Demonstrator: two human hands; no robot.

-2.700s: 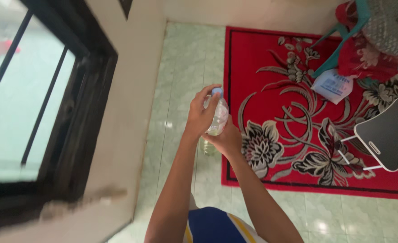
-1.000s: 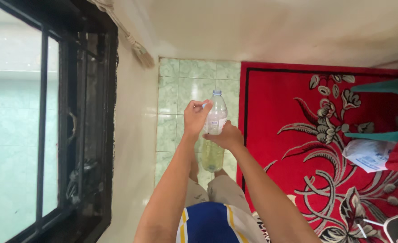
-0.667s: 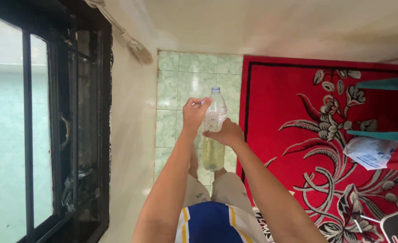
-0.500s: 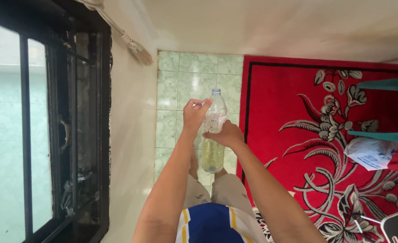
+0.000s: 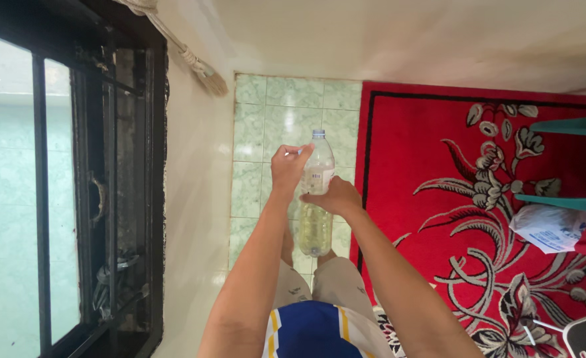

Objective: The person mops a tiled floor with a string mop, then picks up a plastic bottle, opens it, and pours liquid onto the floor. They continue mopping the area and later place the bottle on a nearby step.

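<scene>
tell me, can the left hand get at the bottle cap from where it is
Probably yes. The left hand rests against the upper side of the bottle, just below the blue cap, with nothing between them. The right hand grips lower down.

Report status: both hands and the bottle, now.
Right hand gripping clear plastic bottle mid-body, upright. Left hand pinching at its shoulder below the blue cap. Pale yellowish liquid in lower half. Nothing in the way.

The right hand hides the bottle's middle — its label is too small to tell; right of the bottle, the chair is cut off.
</scene>
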